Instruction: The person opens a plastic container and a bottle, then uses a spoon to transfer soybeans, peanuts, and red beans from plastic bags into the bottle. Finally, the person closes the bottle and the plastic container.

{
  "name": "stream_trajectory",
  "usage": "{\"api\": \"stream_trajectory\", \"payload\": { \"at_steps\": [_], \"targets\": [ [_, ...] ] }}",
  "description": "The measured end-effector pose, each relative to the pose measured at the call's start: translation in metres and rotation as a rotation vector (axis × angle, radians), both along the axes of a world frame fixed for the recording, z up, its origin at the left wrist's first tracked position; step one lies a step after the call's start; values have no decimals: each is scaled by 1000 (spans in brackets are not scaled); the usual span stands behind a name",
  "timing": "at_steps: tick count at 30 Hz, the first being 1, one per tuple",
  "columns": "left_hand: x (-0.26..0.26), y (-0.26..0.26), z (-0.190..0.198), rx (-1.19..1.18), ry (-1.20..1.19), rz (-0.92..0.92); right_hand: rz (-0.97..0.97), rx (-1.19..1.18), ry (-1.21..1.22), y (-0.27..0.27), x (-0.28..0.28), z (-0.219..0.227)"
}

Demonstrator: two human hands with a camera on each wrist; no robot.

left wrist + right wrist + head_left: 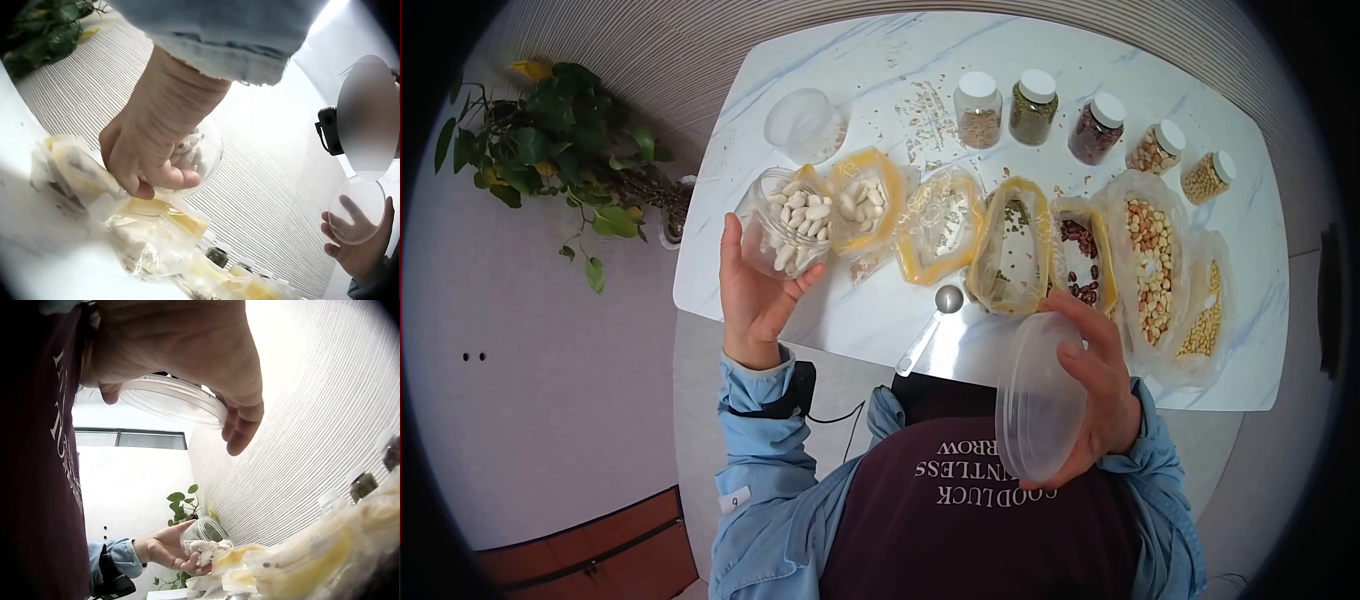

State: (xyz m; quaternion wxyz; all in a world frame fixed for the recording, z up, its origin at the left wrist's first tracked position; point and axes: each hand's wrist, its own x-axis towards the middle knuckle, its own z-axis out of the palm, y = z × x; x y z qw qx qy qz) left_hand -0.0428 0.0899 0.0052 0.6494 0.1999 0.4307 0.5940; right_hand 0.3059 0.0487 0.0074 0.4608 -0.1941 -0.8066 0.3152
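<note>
My left hand grips a clear jar of large white beans. The jar is tilted, its uncapped mouth close to an open bag of white beans with a yellow rim. The right wrist view shows beans gathered near that mouth. Over my lap, at the table's front edge, my right hand holds a clear round plastic lid by its edge, fingers on one side and thumb on the other. A metal measuring spoon lies on the table between the hands.
Several open bags stand in a row, among them red beans, peanuts and yellow beans. Behind them are white-capped jars. A clear round tub sits at the back left. Crumbs lie scattered on the marbled table.
</note>
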Motion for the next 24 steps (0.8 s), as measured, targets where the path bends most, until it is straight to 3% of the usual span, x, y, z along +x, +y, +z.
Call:
{"api": "stream_trajectory", "payload": {
  "at_steps": [24],
  "targets": [
    [5,1,1,10,92,-25,-1,-20,-1,-2,1,-3]
  ]
}}
